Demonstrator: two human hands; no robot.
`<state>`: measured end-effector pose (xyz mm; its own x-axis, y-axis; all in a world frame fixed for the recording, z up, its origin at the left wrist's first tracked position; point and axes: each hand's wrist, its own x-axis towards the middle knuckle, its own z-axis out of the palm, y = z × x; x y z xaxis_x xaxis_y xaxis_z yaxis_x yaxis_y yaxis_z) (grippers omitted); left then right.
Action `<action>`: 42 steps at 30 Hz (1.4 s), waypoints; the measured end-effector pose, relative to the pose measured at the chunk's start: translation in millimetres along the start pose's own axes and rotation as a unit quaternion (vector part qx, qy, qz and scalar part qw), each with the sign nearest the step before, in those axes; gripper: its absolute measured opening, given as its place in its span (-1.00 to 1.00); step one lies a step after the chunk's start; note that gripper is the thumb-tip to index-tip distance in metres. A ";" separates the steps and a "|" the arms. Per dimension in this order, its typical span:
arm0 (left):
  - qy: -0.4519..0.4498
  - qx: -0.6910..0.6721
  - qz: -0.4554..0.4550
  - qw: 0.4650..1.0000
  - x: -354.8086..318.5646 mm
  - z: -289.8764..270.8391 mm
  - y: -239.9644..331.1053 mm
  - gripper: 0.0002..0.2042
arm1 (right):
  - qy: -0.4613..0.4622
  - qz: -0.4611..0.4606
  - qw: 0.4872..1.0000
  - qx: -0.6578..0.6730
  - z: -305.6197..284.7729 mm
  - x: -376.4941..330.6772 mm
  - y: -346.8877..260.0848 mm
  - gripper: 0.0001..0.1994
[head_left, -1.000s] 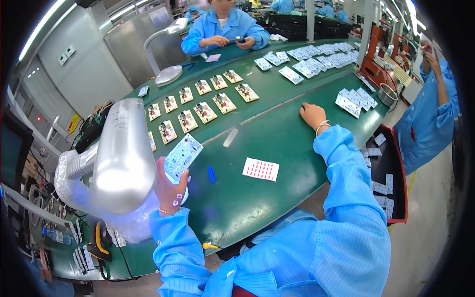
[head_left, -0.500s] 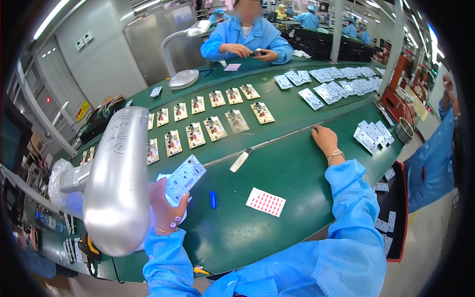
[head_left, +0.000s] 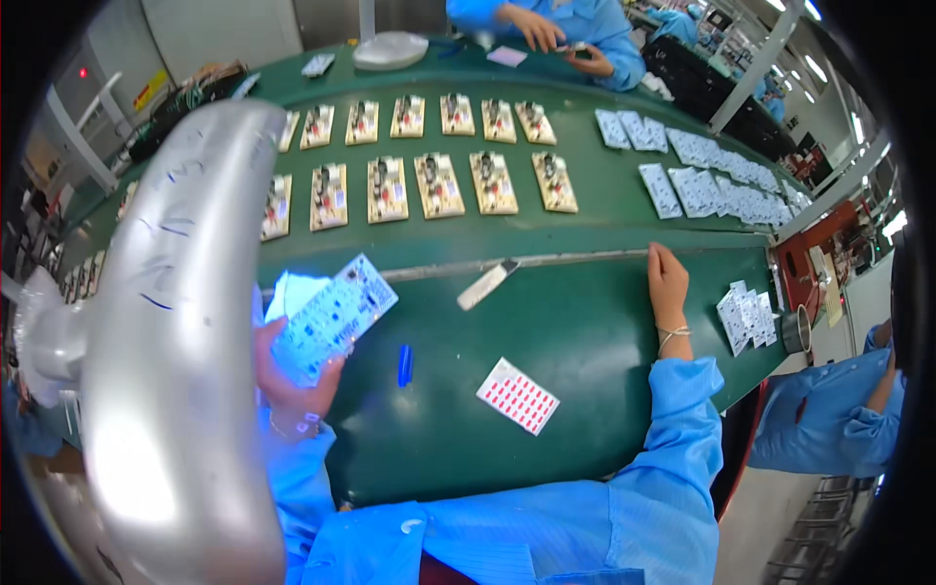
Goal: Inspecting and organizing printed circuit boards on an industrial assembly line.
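My left hand [head_left: 300, 383] is closed round a white printed circuit board [head_left: 336, 314], gripping its lower left part. The board is tilted and lit bluish beside a large silver lamp head [head_left: 185, 331], which hides part of the hand. Small stickers [head_left: 307, 421] cling near the left wrist. Against the metal strip [head_left: 575, 257] across the green table rests my right hand [head_left: 669, 292], fingers curled together with nothing visible in them. Between the hands lie a sheet of red stickers [head_left: 519, 395], a blue object like a pen cap [head_left: 405, 366] and a pale, dark-tipped blade-like tool [head_left: 487, 285].
Beyond the strip stand two rows of component-filled boards [head_left: 439, 185]. White boards lie in overlapping rows [head_left: 721, 166] at the far right, with another pile [head_left: 747, 316] nearer, beside a metal cup [head_left: 797, 330]. Across the table a co-worker's hands [head_left: 546, 37] handle a small object.
The view has tilted down and closer, so the lamp looks larger. The board in my left hand has shifted a little in angle. My right hand stays by the strip.
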<state>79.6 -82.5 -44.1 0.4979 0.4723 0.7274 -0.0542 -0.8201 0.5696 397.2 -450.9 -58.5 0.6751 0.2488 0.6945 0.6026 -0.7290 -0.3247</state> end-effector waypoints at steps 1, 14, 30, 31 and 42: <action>0.011 0.016 0.018 1.000 1.3 -10.2 -2.1 -0.42 | -0.002 -0.043 0.998 0.054 12.3 4.3 -23.8 -0.86; -0.032 0.115 0.118 0.986 20.0 -37.2 -11.0 -0.10 | -0.344 -0.350 0.763 0.420 101.2 33.9 -302.8 -0.20; 0.004 0.032 0.162 0.986 21.0 -33.0 -19.2 -0.07 | -0.342 -0.327 0.751 0.460 93.1 22.5 -307.2 -0.28; 0.004 0.042 0.164 0.985 19.3 -34.2 -21.7 -0.07 | -0.337 -0.335 0.751 0.459 94.2 22.5 -306.6 -0.29; -0.075 -0.190 -0.298 0.933 8.3 -35.1 -0.5 -0.38 | -0.501 -0.197 0.625 0.565 90.8 18.1 -309.9 -0.43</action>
<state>53.5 -66.9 -24.9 0.6520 0.7333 0.1927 -0.0170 -0.2399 0.9706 261.3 -162.6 -3.5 -0.0338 0.9546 0.2961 0.3397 0.2896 -0.8949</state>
